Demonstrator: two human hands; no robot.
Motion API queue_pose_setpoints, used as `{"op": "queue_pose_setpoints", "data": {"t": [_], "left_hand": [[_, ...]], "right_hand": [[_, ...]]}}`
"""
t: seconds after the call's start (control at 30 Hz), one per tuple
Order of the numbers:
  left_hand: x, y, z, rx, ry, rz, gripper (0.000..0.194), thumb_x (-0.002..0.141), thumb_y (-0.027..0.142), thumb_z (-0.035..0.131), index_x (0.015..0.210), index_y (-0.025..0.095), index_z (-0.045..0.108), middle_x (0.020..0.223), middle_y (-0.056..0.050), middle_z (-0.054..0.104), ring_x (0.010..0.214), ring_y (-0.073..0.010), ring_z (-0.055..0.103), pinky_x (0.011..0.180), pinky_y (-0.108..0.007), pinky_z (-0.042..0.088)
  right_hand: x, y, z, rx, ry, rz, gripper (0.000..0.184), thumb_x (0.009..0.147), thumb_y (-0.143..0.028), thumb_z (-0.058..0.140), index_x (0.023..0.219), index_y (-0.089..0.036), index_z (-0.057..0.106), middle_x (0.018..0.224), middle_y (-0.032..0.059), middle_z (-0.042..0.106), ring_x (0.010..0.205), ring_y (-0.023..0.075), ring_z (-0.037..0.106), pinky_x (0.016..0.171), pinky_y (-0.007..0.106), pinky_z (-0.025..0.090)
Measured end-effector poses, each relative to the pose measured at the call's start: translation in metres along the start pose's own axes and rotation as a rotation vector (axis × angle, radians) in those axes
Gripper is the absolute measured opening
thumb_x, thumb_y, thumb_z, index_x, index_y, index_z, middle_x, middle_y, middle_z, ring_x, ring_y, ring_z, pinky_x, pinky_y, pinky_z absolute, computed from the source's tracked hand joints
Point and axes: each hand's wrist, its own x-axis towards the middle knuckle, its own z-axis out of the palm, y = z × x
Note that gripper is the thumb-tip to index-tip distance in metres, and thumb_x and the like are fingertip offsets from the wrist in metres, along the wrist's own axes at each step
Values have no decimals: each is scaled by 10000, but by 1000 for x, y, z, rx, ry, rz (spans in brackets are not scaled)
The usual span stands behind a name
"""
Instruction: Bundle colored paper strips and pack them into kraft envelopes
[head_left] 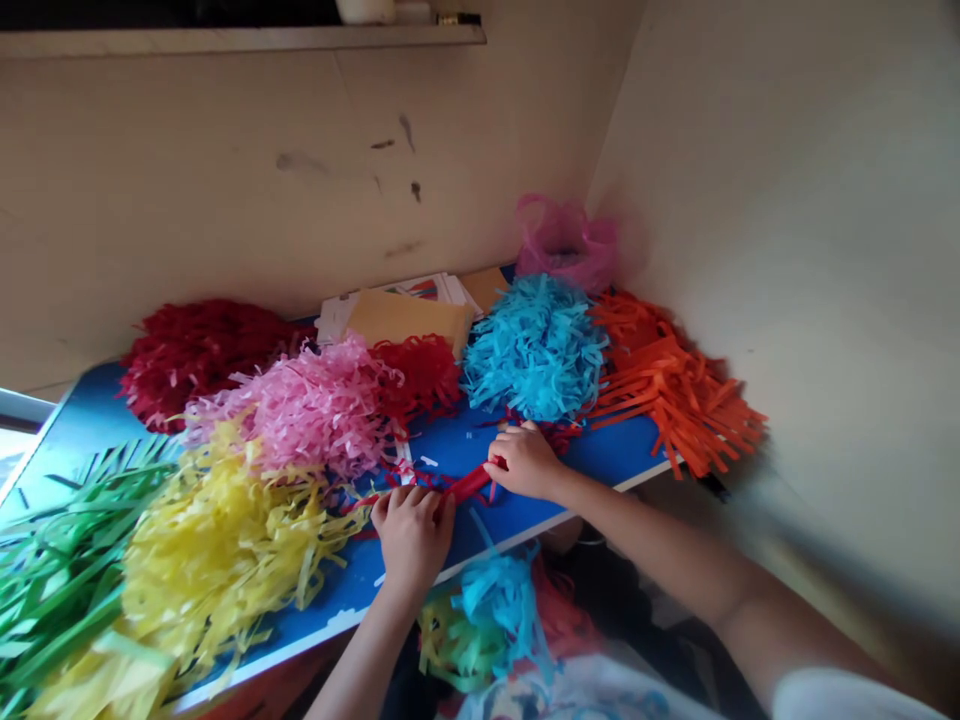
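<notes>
The left hand and right hand, close together, pinch a red tissue-paper strip mid-frame on the blue surface, where hard pulling could tear it.

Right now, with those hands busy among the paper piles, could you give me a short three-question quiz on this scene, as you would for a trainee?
1. Which is nearer the light-blue shredded paper pile: the left hand or the right hand?
2. True or false: the pink plastic bag sits in the far corner, against the walls.
3. What colour is the paper strip held between the hands? A green, B red, C yellow.

Key: 1 right hand; 2 true; 3 B.
</notes>
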Motion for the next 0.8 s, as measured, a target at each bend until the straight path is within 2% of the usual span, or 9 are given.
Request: {"op": "queue_pose_setpoints", "data": {"t": [0.13, 0.23, 0.3, 0.37, 0.47, 0.57, 0.63, 0.73, 0.8], "left_hand": [[3, 3, 0, 46, -26, -32, 272, 868, 348, 606, 631, 218, 639, 668, -26, 667, 798, -260, 601, 810, -432, 361], [4, 6, -3, 80, -15, -36, 156, 852, 343, 621, 831, 214, 706, 812, -62, 710, 855, -286, 601, 838, -458, 368], [6, 8, -7, 105, -2, 40, 160, 871, 290, 596, 964, 249, 718, 959, -64, 727, 966, -303, 594, 925, -494, 341], [8, 10, -11, 119, -12, 152, 198, 885, 228, 564, 961, 304, 731, 1016, -33, 732, 1032, -305, 586, 993, -524, 294], [11, 10, -16, 103, -45, 252, 238, 861, 171, 560, 927, 307, 745, 1000, -26, 739, 1030, -299, 595, 1017, -537, 277], [15, 10, -19, 74, -78, 286, 220, 826, 182, 583, 943, 279, 742, 993, -41, 739, 1050, -308, 591, 1045, -558, 255], [17, 11, -20, 56, -84, 288, 180, 831, 224, 594, 926, 267, 740, 967, -41, 741, 1053, -305, 592, 1076, -567, 227], [17, 13, -18, 38, -52, 282, 144, 844, 273, 611, 913, 258, 737, 922, -33, 750, 1033, -292, 602, 1097, -556, 213], [16, 13, -14, 42, -14, 274, 135, 853, 262, 608, 901, 255, 734, 905, -25, 756, 1019, -283, 609, 1093, -548, 219]], "right_hand": [[3, -3, 4, -7, -2, 12, 208, 806, -273, 711, 638, -180, 632, 705, 11, 697, 799, 188, 592, 727, 324, 265], [4, -1, 3, -9, 6, 7, 183, 795, -278, 722, 668, -187, 627, 694, -2, 685, 769, 180, 590, 722, 319, 277], [4, 5, -6, -23, 25, -8, 104, 801, -252, 709, 743, -197, 641, 775, 3, 699, 801, 185, 593, 747, 327, 292], [1, 11, -20, -52, 65, -15, 27, 814, -184, 667, 827, -206, 658, 919, 35, 707, 894, 212, 590, 790, 351, 301], [-9, 12, -40, -98, 148, 6, 187, 831, -101, 593, 969, -201, 670, 1094, 105, 678, 1022, 264, 553, 847, 404, 301], [-17, 3, -37, -140, 123, -248, 206, 887, -143, 560, 1052, -216, 661, 1126, 92, 677, 1079, 255, 526, 961, 442, 285], [-17, -1, -25, -182, 85, -445, 169, 936, -158, 518, 965, -210, 676, 1000, 58, 709, 1020, 223, 543, 1008, 442, 264], [-11, 1, -10, -197, 102, -471, 235, 975, -195, 499, 820, -196, 675, 832, 27, 717, 894, 190, 561, 975, 430, 275], [-8, 4, -6, -179, 119, -437, 210, 968, -233, 532, 821, -196, 677, 848, 24, 726, 897, 190, 563, 946, 431, 281]]}}
